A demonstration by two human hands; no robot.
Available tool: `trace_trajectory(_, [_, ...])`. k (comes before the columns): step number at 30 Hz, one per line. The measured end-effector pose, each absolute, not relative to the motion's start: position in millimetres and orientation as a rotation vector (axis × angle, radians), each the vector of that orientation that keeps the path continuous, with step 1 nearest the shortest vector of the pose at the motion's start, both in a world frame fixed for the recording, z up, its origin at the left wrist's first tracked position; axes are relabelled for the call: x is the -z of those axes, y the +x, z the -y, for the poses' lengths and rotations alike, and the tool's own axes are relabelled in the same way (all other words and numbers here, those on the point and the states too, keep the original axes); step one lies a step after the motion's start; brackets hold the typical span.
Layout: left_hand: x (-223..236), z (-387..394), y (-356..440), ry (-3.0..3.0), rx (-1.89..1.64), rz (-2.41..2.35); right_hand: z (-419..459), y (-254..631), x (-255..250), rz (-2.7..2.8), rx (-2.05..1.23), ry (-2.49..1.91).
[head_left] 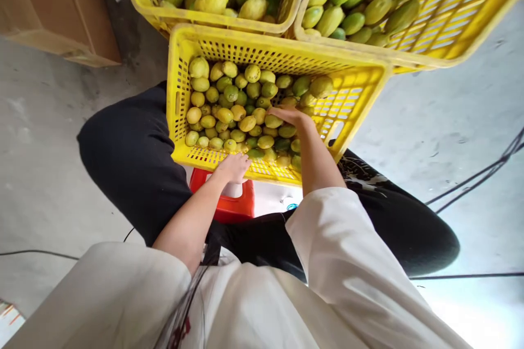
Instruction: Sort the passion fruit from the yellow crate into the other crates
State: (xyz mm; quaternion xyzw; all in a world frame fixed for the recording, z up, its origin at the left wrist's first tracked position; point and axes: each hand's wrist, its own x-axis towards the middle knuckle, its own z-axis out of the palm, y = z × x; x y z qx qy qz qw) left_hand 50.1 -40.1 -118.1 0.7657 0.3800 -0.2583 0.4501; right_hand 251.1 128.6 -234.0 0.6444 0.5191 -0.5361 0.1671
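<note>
A yellow plastic crate (278, 46) stands in front of me between my knees. Green and yellow lemons (225, 115) cover its bottom, heaped more toward the left and middle. My left hand (235, 166) is at the crate's near rim, its fingers bent over the edge. My right hand (289, 113) reaches over that rim and lies among the lemons right of the middle. Its thumb points left, apart from the other fingers, which are partly hidden among the fruit. No lemon is seen lifted in either hand.
Beyond it, a second yellow crate (221, 20) and a third crate (434, 60) hold larger green fruit. A cardboard box (61, 5) is at the upper left. A red stool or container (237, 204) sits below the near rim. Black cables (487, 170) cross the right side.
</note>
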Motion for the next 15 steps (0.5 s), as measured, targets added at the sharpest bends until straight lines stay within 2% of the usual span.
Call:
trace_trajectory(7, [119.9, 41.3, 49.1, 1.93, 0.62, -0.974, -109.3, 232.4, 224.0, -1.52, 1.502, 1.9])
trace_trajectory(10, [121.1, 42.2, 48.7, 1.944, 0.594, -0.988, -104.1, 227.0, 227.9, -1.534, 1.458, 2.151])
trace_trajectory(15, [118.5, 40.1, 49.5, 1.924, 0.614, -0.987, -108.3, 224.8, 241.3, -1.318, 1.199, 2.533])
